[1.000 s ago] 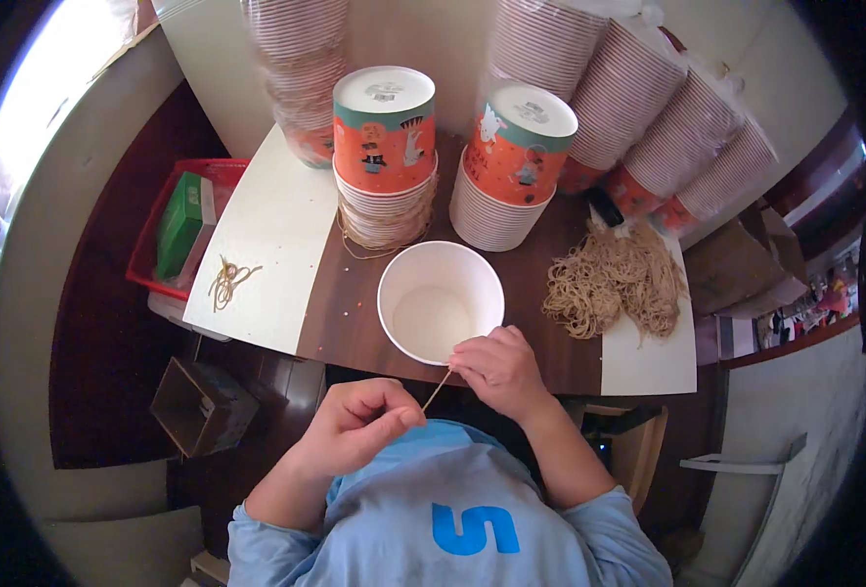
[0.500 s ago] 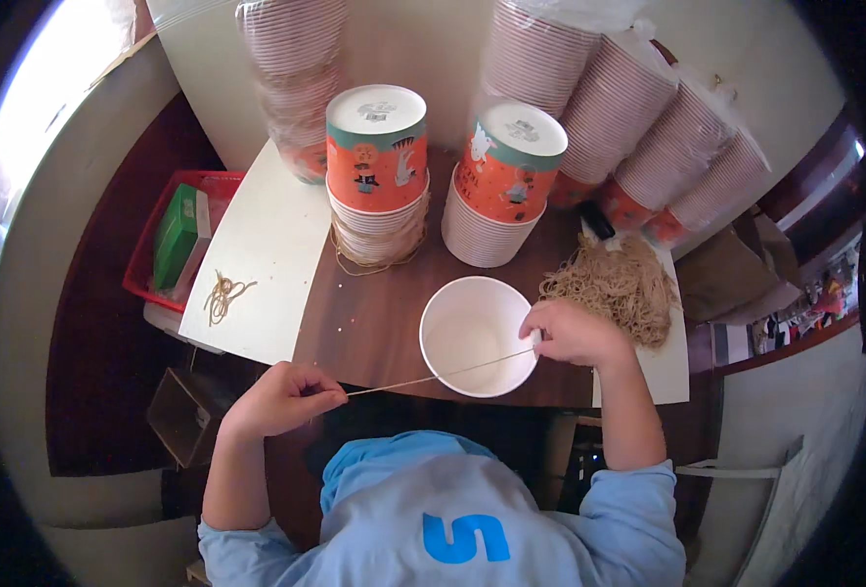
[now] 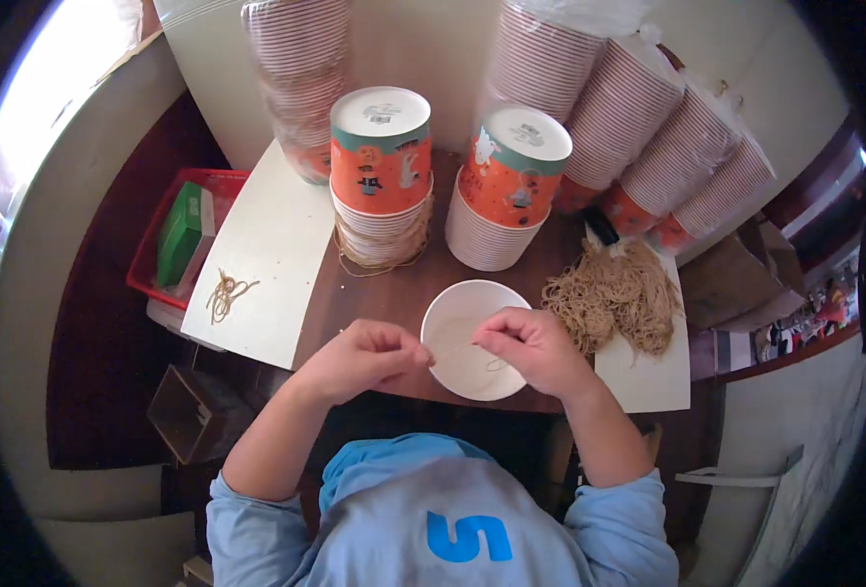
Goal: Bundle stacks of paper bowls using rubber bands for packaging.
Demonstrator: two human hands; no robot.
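Observation:
A white paper cup (image 3: 458,311) stands open on the dark wooden table (image 3: 403,289), right in front of me. My left hand (image 3: 362,358) pinches one end of a thin tan string (image 3: 496,364) at the cup's left rim. My right hand (image 3: 532,348) pinches the string's other part over the cup's right side. The two hands are close together, and a small loop of string hangs inside the cup. A loose heap of the same tan strings (image 3: 614,293) lies just right of the cup.
Two orange printed cup stacks (image 3: 381,181) (image 3: 507,191) stand behind the cup, with wrapped cup sleeves (image 3: 648,127) behind them. A pale board (image 3: 266,245) on the left carries a small string bundle (image 3: 227,292). A red basket (image 3: 151,264) and a cardboard box (image 3: 193,411) lie further left.
Half a second ago my hands were spread wide with the string stretched across the cup. They have now come back together over the cup, and the string has gone slack.

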